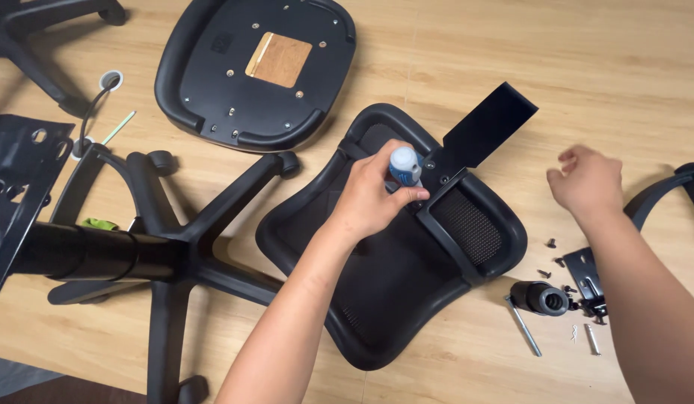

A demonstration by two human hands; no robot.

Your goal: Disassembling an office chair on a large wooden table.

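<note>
I clamp my left hand (369, 200) on the blue-and-white screwdriver handle (404, 166), long axis upright, pointing down into the black mesh chair backrest (392, 277); my right hand (588, 183) hovers, fingers loosely curled.

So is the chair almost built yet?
Not nearly. Done: the wheeled base has its black post fitted, though it lies on its side. In hand: the left hand holds a blue-handled screwdriver at the bracket on the mesh backrest; the right hand hovers empty. Left: the seat lies upside down, apart, with loose screws and an armrest.
</note>
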